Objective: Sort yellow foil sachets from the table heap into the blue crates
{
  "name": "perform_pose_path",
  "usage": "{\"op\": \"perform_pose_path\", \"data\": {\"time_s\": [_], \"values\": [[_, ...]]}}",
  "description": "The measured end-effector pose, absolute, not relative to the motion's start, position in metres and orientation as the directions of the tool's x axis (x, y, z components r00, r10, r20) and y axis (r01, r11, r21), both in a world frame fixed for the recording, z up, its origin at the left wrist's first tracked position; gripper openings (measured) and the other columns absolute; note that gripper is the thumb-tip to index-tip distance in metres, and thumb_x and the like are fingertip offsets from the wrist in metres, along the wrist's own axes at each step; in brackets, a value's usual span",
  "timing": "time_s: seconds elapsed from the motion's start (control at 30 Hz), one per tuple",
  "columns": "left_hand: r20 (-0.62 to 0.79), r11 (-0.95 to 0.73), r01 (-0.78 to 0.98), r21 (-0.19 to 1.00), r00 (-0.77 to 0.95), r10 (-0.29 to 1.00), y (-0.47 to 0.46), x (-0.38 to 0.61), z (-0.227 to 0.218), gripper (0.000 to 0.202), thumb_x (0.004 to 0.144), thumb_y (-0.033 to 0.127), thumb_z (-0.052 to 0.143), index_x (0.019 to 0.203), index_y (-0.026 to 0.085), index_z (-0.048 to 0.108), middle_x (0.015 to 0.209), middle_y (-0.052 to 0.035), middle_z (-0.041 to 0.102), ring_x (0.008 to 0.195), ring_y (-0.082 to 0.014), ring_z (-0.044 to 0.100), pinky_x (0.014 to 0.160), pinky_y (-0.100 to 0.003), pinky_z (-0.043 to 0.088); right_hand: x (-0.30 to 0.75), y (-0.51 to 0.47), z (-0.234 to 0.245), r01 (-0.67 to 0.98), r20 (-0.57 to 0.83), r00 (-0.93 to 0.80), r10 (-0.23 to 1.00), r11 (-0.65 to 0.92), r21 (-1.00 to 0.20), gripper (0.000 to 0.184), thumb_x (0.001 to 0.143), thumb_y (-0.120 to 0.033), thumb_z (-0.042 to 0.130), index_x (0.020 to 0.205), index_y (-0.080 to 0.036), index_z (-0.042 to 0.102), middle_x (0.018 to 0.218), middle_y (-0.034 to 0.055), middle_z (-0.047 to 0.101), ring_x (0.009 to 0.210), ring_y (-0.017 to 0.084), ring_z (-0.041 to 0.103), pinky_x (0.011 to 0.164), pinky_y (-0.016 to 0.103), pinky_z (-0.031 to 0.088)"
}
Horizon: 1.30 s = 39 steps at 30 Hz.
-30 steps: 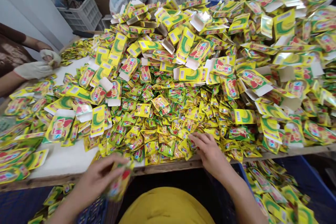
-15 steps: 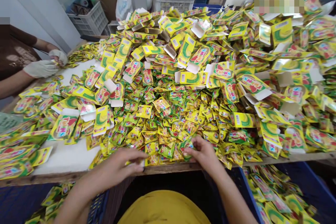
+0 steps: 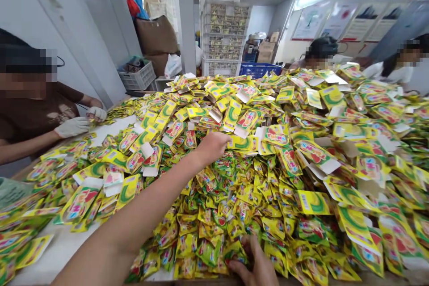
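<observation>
A deep heap of small yellow-green sachets (image 3: pixel 234 205) covers the white table (image 3: pixel 60 246), with flat yellow cartons (image 3: pixel 311 152) piled behind it. My left arm stretches far out over the heap. My left hand (image 3: pixel 212 145) is curled closed at the left end of a yellow carton (image 3: pixel 243 143) in the middle of the pile. My right hand (image 3: pixel 256 266) stays low at the near edge, its fingers bent around a few sachets (image 3: pixel 234 252) there.
A person on the left wears white gloves (image 3: pixel 72 127) and handles sachets at the table's far left. Two more people sit behind the pile at the back right (image 3: pixel 321 49). White crates (image 3: pixel 223 31), a blue crate (image 3: pixel 259 69) and a grey basket (image 3: pixel 137 76) stand behind.
My left hand left the near edge and reached forward to the cartons in the middle. My right hand stayed near the front edge among the sachets. The view tilted up, showing the room.
</observation>
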<state>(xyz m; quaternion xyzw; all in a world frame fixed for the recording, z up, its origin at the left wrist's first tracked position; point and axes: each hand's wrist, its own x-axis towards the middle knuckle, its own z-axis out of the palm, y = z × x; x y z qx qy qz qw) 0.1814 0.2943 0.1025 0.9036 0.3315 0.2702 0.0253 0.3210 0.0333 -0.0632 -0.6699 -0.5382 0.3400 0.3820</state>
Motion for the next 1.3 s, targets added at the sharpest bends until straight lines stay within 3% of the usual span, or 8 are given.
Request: {"op": "perform_pose_path", "data": {"time_s": [0.17,0.37,0.47,0.57,0.7,0.87,1.1,1.3], "values": [[0.470,-0.711,0.673,0.204,0.570,0.674,0.303,0.223,0.091,0.048,0.072,0.006,0.062,0.118,0.014,0.057,0.119,-0.0184,0.053,0.109,-0.0337,0.049,0.087,-0.046,0.042,0.321,0.036,-0.052,0.401,-0.097,0.096,0.991,-0.128,-0.907,0.015,0.068,-0.025,0.067,0.081,-0.020,0.063,0.080,0.0043,0.071,0.077,0.024,0.065,0.070,0.028,0.050],[0.477,-0.681,0.685,0.258,0.522,0.707,0.282,0.217,0.102,0.050,0.074,0.015,0.063,0.123,0.012,0.054,0.113,-0.0177,0.059,0.108,-0.0341,0.050,0.093,-0.051,0.037,0.324,0.032,-0.040,0.296,-0.092,0.086,0.992,-0.114,-0.948,0.016,0.070,-0.028,0.069,0.081,-0.019,0.062,0.078,0.0039,0.070,0.075,0.023,0.064,0.068,0.029,0.050],[0.361,-0.533,0.549,0.644,0.396,0.844,0.238,0.176,0.097,0.057,0.079,0.027,0.060,0.133,0.018,0.048,0.109,-0.0121,0.064,0.096,-0.0283,0.058,0.086,-0.042,0.044,0.337,0.038,-0.029,0.119,-0.092,0.160,0.983,-0.111,-0.987,0.031,0.073,-0.035,0.071,0.098,-0.018,0.065,0.095,0.0078,0.071,0.089,0.025,0.065,0.078,0.032,0.051],[-0.044,-0.040,0.202,0.979,0.397,0.917,0.180,0.133,0.069,0.043,0.083,0.034,0.056,0.123,0.020,0.057,0.107,-0.0083,0.068,0.092,-0.0247,0.063,0.080,-0.034,0.048,0.351,0.054,-0.014,0.087,-0.078,0.269,0.960,-0.105,-0.991,0.052,0.069,-0.039,0.074,0.115,-0.018,0.062,0.098,0.0085,0.071,0.092,0.027,0.064,0.080,0.036,0.052],[-0.242,0.234,0.071,0.970,0.420,0.875,0.118,0.106,0.018,0.038,0.085,0.042,0.057,0.114,0.018,0.059,0.108,-0.0063,0.067,0.104,-0.0230,0.059,0.089,-0.031,0.045,0.344,0.080,0.009,0.144,0.006,0.414,0.910,-0.059,-0.988,0.060,0.067,-0.039,0.076,0.120,-0.018,0.059,0.090,0.0056,0.069,0.082,0.023,0.063,0.076,0.036,0.051],[-0.169,0.064,0.266,0.962,0.392,0.904,0.090,0.104,-0.015,0.031,0.088,0.046,0.051,0.093,0.016,0.060,0.089,-0.0028,0.061,0.085,-0.0179,0.054,0.077,-0.026,0.045,0.309,0.099,0.014,0.113,0.163,0.359,0.919,0.130,-0.985,0.030,0.077,-0.038,0.068,0.100,-0.019,0.064,0.092,0.0058,0.069,0.082,0.020,0.063,0.073,0.031,0.051],[-0.276,0.140,0.353,0.925,0.373,0.886,0.082,0.096,-0.018,0.034,0.088,0.052,0.045,0.083,0.019,0.050,0.075,0.0025,0.046,0.067,-0.0137,0.049,0.047,-0.019,0.038,0.303,0.100,-0.013,0.281,0.072,0.319,0.945,-0.022,-0.959,0.033,0.079,-0.043,0.066,0.099,-0.017,0.063,0.072,0.0019,0.065,0.058,0.015,0.056,0.053,0.027,0.048],[-0.130,-0.042,0.417,0.908,0.376,0.917,0.080,0.095,-0.018,0.030,0.092,0.043,0.043,0.076,0.018,0.048,0.072,0.0032,0.046,0.070,-0.0128,0.045,0.065,-0.023,0.037,0.301,0.096,0.010,0.518,0.195,-0.012,0.981,0.173,-0.838,0.018,0.085,-0.034,0.060,0.085,-0.019,0.069,0.083,0.0056,0.067,0.079,0.020,0.062,0.070,0.030,0.049]]}}
